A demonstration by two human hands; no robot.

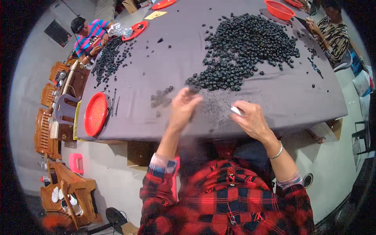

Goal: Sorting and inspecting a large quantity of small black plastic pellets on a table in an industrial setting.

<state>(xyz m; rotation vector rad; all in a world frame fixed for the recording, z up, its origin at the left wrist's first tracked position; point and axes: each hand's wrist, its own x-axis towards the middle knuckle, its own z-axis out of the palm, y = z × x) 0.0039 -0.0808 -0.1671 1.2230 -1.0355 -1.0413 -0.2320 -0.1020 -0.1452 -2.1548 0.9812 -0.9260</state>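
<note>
A large heap of round black beads (243,47), some with pale spots, lies on the grey cloth-covered table (156,78) ahead of my hands. My left hand (182,107) hovers at the near edge of this heap, its fingers curled in. A blurred dark thing shows at those fingertips, too smeared to name. To the right, my right hand (252,119) is closed around a small white object (237,111), mostly hidden by the fingers. Fine dark crumbs (213,105) cover the cloth between both hands. Left of my left hand lie a few blurred black beads (160,98).
A red plate (91,113) and thin dark sticks (115,103) lie at the table's left. At the far left a person (92,37) sits by another bead heap (109,58). Another person (333,35) sits far right, near a red basin (280,9). A pink stool (76,163) stands below.
</note>
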